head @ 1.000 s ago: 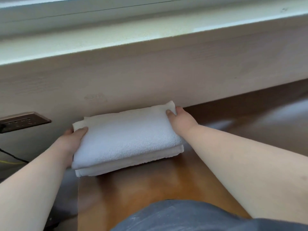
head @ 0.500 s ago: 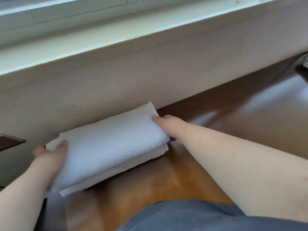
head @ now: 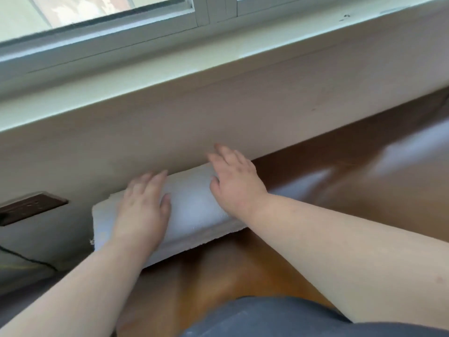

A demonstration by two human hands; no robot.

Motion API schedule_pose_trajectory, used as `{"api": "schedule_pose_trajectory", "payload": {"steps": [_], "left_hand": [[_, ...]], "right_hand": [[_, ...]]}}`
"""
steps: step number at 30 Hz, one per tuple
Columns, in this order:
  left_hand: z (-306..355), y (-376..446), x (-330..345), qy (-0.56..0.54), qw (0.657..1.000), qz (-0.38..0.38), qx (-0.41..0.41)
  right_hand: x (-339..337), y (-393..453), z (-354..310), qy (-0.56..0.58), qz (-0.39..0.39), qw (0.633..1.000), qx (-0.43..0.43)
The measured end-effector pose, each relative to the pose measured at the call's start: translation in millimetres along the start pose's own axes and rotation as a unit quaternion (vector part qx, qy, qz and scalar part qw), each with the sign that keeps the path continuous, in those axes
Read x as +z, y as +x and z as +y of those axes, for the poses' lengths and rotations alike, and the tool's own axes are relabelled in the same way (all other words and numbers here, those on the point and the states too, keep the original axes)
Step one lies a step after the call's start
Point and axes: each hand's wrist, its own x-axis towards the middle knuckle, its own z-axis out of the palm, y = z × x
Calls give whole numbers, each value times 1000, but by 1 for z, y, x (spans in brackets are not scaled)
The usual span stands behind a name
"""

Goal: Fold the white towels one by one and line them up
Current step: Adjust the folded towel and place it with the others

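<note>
Folded white towel [head: 194, 210] lying on the brown wooden tabletop [head: 218, 271], its far long edge against the beige wall [head: 218, 113] below the window sill [head: 170, 59]; left hand [head: 142, 207] laid palm-down on the towel's left half, fingers straight and together, pointing toward the wall, grasping nothing; right hand [head: 237, 181] flat over the towel's right end, fingers extended and slightly spread, tips reaching the wall, likewise released; both forearms bare, converging from the lower corners; dark socket plate [head: 29, 206] on the wall at left.
</note>
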Motion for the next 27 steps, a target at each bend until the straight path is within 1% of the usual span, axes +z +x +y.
{"api": "schedule_pose_trajectory", "payload": {"steps": [1,2,3,4,5,8,11,13,15,16,20,24,27], "left_hand": [[20,-2,7,11,997,-64,29],[33,-5,16,27,991,-134,9],[39,-6,25,54,980,-192,-27],[37,-9,34,73,971,-224,-49],[33,-10,42,78,970,-225,-54],[23,-4,51,79,973,-215,-34],[27,-6,51,83,973,-211,-44],[29,-16,46,96,974,-189,-73],[27,-30,44,102,972,-175,-123],[24,-33,43,104,968,-182,-136],[23,-25,28,95,961,-216,-147],[46,-38,5,121,967,-181,-135],[88,-58,-15,113,974,-171,-96]], "right_hand": [[6,-3,-11,-40,-55,996,-58],[13,-7,-17,-77,-130,986,-72],[20,-9,-16,-108,-202,972,-55],[25,-12,-12,-122,-243,962,-29],[28,-12,-8,-133,-256,957,-14],[34,-6,-1,-131,-270,954,-5],[35,-5,0,-134,-282,950,-1],[30,-9,2,-136,-282,950,-2],[28,-13,4,-139,-278,950,0],[27,-13,3,-138,-281,950,4],[11,-9,-4,-121,-308,943,21],[-29,-32,18,-94,-259,961,40],[-81,-65,65,-90,-231,965,84]]}}
